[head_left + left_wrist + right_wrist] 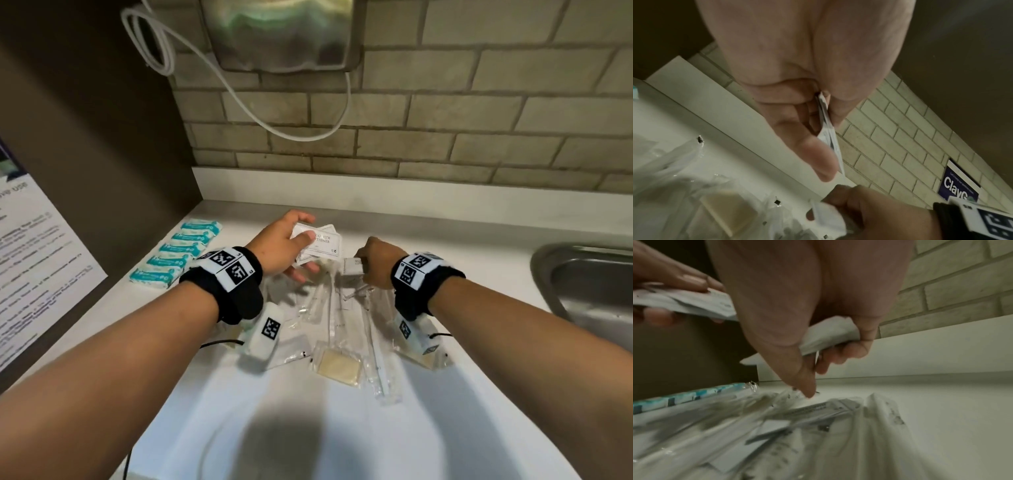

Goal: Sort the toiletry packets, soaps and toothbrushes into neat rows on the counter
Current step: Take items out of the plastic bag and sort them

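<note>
My left hand [297, 244] grips a small stack of white sachets [320, 244] above the counter, thumb on top; the stack shows edge-on in the left wrist view [827, 128] and in the right wrist view [694, 302]. My right hand [368, 265] pinches one more white packet [352, 265], crumpled between thumb and fingers [830, 335]. Below both hands lies a loose pile of clear-wrapped toothbrushes [375, 353] and wrapped soaps, one pale bar [339, 367] near the front. A row of teal-and-white packets [178, 251] lines the counter's left side.
The white counter [462, 240] meets a brick-tile wall behind. A steel sink [589, 284] sits at the right. A dark panel with a printed notice [34, 274] stands at the left. A metal dispenser [281, 34] with a white cable hangs above.
</note>
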